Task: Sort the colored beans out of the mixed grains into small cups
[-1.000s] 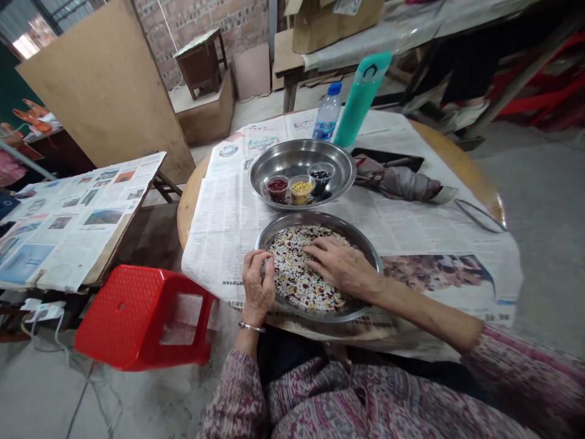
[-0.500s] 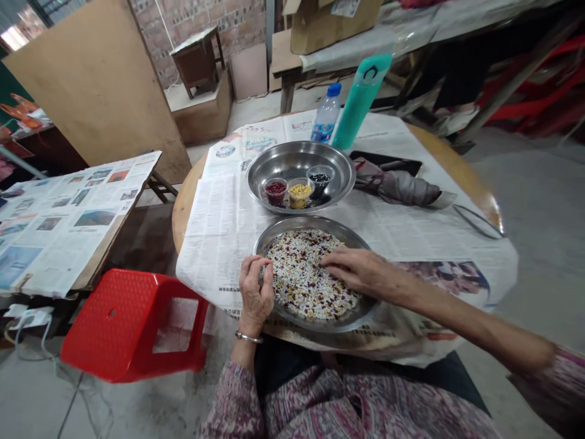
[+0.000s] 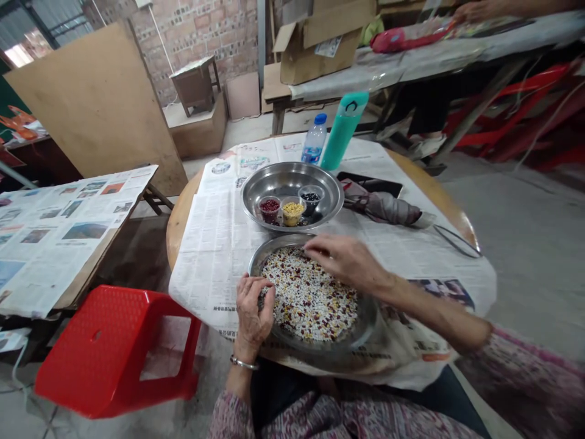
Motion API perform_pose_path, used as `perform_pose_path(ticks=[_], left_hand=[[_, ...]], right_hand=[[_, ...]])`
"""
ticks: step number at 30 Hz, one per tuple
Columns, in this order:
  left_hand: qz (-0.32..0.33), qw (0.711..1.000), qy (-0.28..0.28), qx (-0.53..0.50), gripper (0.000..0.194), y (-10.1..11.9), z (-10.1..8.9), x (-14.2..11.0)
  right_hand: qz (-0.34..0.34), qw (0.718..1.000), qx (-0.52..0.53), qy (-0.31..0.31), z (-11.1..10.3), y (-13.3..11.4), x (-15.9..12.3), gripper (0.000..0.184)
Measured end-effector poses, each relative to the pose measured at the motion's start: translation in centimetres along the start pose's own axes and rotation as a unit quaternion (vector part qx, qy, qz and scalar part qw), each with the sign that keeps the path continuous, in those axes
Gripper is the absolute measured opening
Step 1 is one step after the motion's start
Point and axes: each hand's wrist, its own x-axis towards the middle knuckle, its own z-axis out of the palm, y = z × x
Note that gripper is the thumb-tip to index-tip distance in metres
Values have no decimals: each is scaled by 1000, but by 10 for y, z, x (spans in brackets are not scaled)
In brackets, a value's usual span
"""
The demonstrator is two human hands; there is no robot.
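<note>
A shallow metal basin [image 3: 369, 332] sits near me on the round table, filled with mixed white, dark red and yellow beans or grains [image 3: 311, 299]. My left hand [image 3: 253, 308] is curled over its left rim, thumb inward. My right hand [image 3: 342, 259] hovers above the far side of the mix, fingertips pinched together; whatever they hold is too small to make out. Just beyond stands a second metal basin [image 3: 269, 177]. Inside it are three clear cups: one of dark red beans [image 3: 269, 210], one of yellow grains [image 3: 292, 212], one of black beans [image 3: 311, 198].
Behind the basins stand a water bottle [image 3: 314, 141] and a teal bottle [image 3: 343, 131]. A folded grey umbrella [image 3: 388, 207] and a dark phone-like slab [image 3: 372, 184] lie to the right. A red stool [image 3: 105, 347] is at lower left. Another person's hand [image 3: 479, 11] shows at top right.
My right hand has lifted from the middle of the mix and moved toward the basin's far side. My left hand stays at the rim. The view has tilted up slightly.
</note>
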Motion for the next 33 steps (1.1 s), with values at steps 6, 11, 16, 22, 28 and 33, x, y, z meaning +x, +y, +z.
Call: perform_pose_path(ticks=[6, 11, 16, 22, 28, 33], left_hand=[[0, 1000, 0, 6, 10, 0, 1, -1], [-3, 1000, 2, 6, 10, 0, 2, -1], [-12, 1000, -6, 0, 10, 1, 1, 0], [-10, 1000, -2, 0, 9, 1, 2, 0], [-17, 1000, -5, 4, 10, 2, 1, 0], [-13, 1000, 1, 7, 9, 1, 2, 0]], right_hand=[[209, 969, -134, 7, -41, 43, 90, 26], [231, 951, -182, -91, -38, 56, 134, 25], [238, 944, -198, -111, -22, 66, 147, 23], [235, 943, -201, -120, -13, 79, 149, 15], [226, 951, -187, -97, -17, 76, 144, 13], [176, 976, -122, -44, -33, 52, 107, 22]])
